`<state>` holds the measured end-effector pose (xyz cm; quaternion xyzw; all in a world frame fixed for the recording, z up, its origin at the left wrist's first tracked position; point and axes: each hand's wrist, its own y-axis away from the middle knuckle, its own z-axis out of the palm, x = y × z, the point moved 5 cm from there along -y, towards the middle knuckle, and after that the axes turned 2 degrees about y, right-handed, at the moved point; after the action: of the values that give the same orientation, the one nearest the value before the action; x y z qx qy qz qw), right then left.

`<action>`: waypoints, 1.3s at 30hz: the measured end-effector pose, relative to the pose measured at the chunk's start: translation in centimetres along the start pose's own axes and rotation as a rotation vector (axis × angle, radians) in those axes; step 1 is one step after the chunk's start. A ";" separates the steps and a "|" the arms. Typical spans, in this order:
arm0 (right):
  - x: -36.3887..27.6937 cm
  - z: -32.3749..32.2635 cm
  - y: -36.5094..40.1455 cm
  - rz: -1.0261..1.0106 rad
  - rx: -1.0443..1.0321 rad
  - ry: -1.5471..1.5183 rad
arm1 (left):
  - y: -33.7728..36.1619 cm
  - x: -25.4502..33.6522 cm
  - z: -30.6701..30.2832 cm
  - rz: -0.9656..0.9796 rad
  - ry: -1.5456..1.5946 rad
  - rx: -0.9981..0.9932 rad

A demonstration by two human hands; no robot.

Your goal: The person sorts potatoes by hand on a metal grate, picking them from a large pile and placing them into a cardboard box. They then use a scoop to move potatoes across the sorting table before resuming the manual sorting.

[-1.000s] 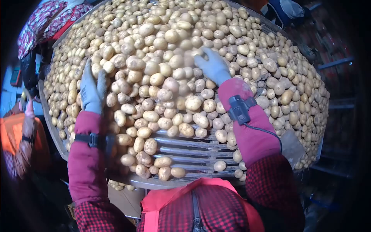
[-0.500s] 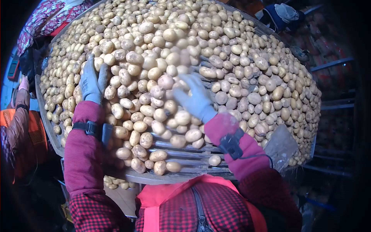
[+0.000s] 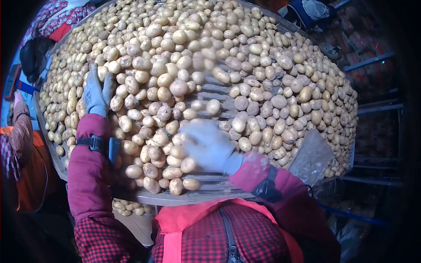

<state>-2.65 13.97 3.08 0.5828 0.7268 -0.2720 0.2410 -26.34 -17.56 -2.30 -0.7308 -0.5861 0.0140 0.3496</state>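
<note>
A wide heap of potatoes covers a slatted sorting table. My left hand, in a grey glove, rests on the left part of the heap. Its fingers are stretched out and its thumb stands apart, touching potatoes without gripping one. My right hand, gloved too, is over the bare slats near the front, against the right side of the potatoes between my arms. Motion smears its fingers, so whether it holds a potato is hidden.
A flat grey sheet lies on the potatoes at right. More potatoes show below the table's front rim. Another person's arm is at left, and part of someone in patterned clothing at upper left.
My right hand has swept left and toward me across the slats. Potatoes near it have shifted, baring slats behind it. My left hand stays flat on the heap; the whole view has shifted slightly.
</note>
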 end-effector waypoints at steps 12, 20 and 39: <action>9.0 -0.5 -11.8 0.177 0.014 0.444 | 0.0 0.4 -0.3 -0.052 -0.019 -0.034; 10.3 -0.3 -12.3 0.183 -0.091 0.533 | 0.1 -0.1 -0.2 -0.065 -0.029 0.002; 5.8 -3.3 8.4 0.561 0.160 -1.300 | -0.8 -4.6 3.0 0.084 0.047 -0.016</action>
<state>4.27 21.78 0.64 0.4838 0.2362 -0.5448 0.6429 -29.76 -20.00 -5.90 -0.7577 -0.5465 0.0067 0.3566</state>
